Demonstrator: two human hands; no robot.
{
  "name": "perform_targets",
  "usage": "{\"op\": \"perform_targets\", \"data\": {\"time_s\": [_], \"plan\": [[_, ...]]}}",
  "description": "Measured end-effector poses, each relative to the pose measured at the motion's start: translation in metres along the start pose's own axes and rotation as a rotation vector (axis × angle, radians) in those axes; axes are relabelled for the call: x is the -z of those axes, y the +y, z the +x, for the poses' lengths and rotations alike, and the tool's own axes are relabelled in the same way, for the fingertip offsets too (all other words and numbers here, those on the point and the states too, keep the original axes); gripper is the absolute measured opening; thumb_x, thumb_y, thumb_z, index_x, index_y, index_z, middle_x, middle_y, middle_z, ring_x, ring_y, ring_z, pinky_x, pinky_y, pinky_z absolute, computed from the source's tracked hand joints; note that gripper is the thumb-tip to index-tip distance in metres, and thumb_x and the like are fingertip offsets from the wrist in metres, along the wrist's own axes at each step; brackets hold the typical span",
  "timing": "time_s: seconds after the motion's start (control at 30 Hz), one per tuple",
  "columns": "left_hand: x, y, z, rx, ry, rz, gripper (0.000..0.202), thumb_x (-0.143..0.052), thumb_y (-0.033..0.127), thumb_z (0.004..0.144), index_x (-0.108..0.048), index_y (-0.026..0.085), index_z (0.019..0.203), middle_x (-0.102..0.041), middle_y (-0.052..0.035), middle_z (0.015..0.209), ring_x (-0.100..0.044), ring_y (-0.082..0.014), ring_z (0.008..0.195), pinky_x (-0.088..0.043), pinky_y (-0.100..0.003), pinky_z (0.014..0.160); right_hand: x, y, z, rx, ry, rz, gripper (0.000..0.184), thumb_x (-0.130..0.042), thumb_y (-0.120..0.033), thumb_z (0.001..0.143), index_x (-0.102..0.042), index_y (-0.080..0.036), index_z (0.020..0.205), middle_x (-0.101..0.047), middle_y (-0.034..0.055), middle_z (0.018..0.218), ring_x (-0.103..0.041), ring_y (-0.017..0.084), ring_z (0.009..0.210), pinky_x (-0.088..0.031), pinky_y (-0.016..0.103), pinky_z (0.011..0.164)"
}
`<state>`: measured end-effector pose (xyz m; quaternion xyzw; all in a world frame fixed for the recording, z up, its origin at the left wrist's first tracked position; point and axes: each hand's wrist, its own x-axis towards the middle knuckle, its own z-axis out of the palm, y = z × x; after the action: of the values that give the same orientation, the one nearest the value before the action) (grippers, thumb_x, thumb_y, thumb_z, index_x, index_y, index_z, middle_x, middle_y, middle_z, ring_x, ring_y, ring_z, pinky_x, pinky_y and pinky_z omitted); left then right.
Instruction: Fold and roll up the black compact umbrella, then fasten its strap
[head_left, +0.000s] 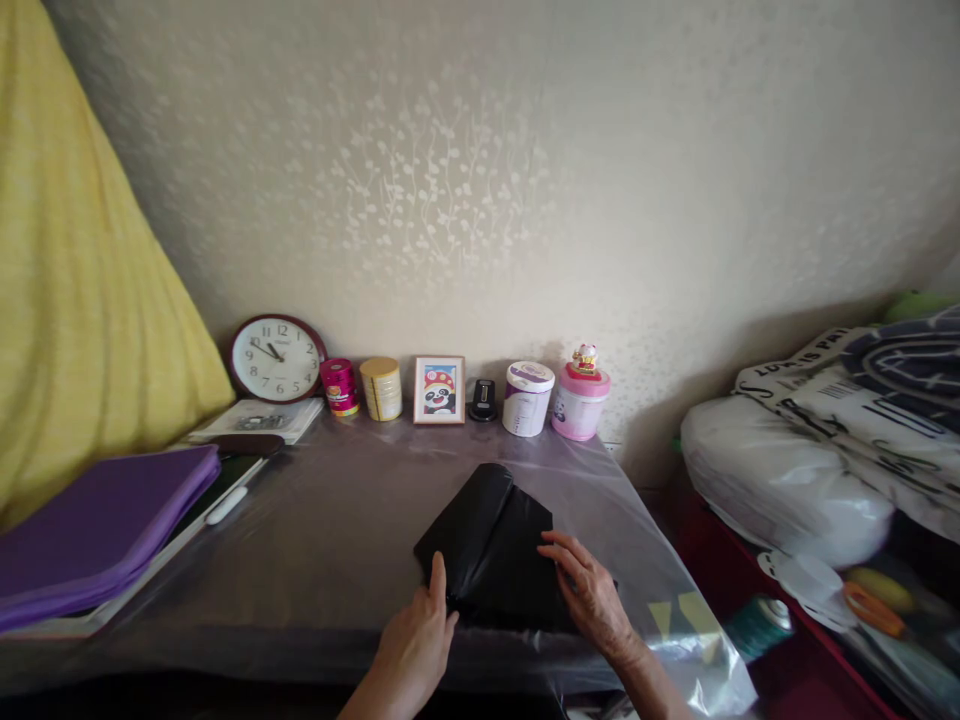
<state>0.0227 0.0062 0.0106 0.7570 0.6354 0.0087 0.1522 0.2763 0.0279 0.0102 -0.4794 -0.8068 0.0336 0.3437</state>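
Observation:
A black plastic bag (pixel 487 545), partly folded and with a crease down its middle, lies near the front of the table. My left hand (pixel 421 635) is at its lower left edge, index finger stretched forward against the plastic and thumb apart from it; the other fingers are curled out of sight. On the right side of the bag rests my right hand (pixel 589 595), its fingers extended over the edge and lightly bent. The thumb of that hand is mostly hidden.
A clear plastic cover lies over the table (pixel 330 540). Along the wall stand a clock (pixel 276 358), a panda picture (pixel 439 390) and several tubs, including a pink-lidded tub (pixel 579 405). Purple folders (pixel 112 520) lie left. Right is a red box (pixel 795 640) with bagged items.

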Motion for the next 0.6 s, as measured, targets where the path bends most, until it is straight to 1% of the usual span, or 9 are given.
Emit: {"op": "perform_targets", "data": {"time_s": [0.07, 0.13, 0.27, 0.37, 0.5, 0.6], "plan": [[0.002, 0.0, 0.0, 0.0, -0.004, -0.002, 0.058, -0.026, 0.024, 0.086, -0.006, 0.003, 0.137, -0.06, -0.0154, 0.101, -0.061, -0.0204, 0.083, -0.043, -0.027, 0.067, 0.0, -0.003, 0.004, 0.015, -0.019, 0.018, 0.037, -0.035, -0.009, 0.08, -0.054, -0.026, 0.106, -0.053, 0.0057, 0.117, -0.053, 0.017, 0.106, -0.046, 0.032, 0.088], [0.003, 0.001, 0.0, 0.0, 0.002, -0.002, 0.058, -0.027, 0.024, 0.087, -0.007, 0.003, 0.137, -0.059, -0.0157, 0.103, -0.061, -0.0203, 0.084, -0.043, -0.027, 0.068, 0.0, -0.006, 0.011, 0.022, -0.025, 0.064, 0.036, -0.034, -0.009, 0.08, -0.055, -0.025, 0.104, -0.053, 0.0062, 0.117, -0.053, 0.017, 0.105, -0.046, 0.032, 0.087], [0.003, 0.0, 0.0, 0.011, -0.002, -0.037, 0.058, -0.027, 0.023, 0.087, -0.006, 0.004, 0.137, -0.059, -0.0154, 0.104, -0.061, -0.0191, 0.085, -0.043, -0.026, 0.068, -0.005, -0.016, 0.03, 0.039, 0.037, 0.145, 0.027, -0.034, -0.014, 0.084, -0.055, -0.023, 0.099, -0.054, 0.0074, 0.114, -0.054, 0.017, 0.103, -0.046, 0.032, 0.086], [0.003, 0.0, 0.001, 0.019, -0.014, -0.048, 0.059, -0.029, 0.023, 0.087, -0.006, 0.004, 0.137, -0.059, -0.0168, 0.107, -0.061, -0.0187, 0.087, -0.042, -0.026, 0.071, -0.013, -0.023, 0.05, 0.07, 0.067, 0.175, 0.024, -0.034, -0.015, 0.086, -0.052, -0.023, 0.099, -0.055, 0.0072, 0.11, -0.054, 0.016, 0.101, -0.045, 0.031, 0.086], [0.006, 0.0, 0.002, 0.041, -0.028, -0.042, 0.058, -0.029, 0.023, 0.087, -0.009, 0.004, 0.137, -0.058, -0.0177, 0.108, -0.06, -0.0198, 0.089, -0.042, -0.026, 0.072, -0.026, -0.032, 0.078, 0.134, 0.087, 0.191, 0.024, -0.032, -0.015, 0.087, -0.05, -0.022, 0.102, -0.055, 0.0071, 0.105, -0.052, 0.015, 0.101, -0.043, 0.031, 0.088], [0.007, -0.001, 0.002, 0.036, -0.041, -0.065, 0.058, -0.03, 0.023, 0.086, -0.01, 0.004, 0.137, -0.058, -0.0175, 0.108, -0.06, -0.0203, 0.089, -0.042, -0.027, 0.072, -0.036, -0.039, 0.097, 0.152, 0.095, 0.176, 0.023, -0.032, -0.017, 0.088, -0.05, -0.022, 0.102, -0.055, 0.0066, 0.1, -0.053, 0.015, 0.097, -0.044, 0.029, 0.086]]}}
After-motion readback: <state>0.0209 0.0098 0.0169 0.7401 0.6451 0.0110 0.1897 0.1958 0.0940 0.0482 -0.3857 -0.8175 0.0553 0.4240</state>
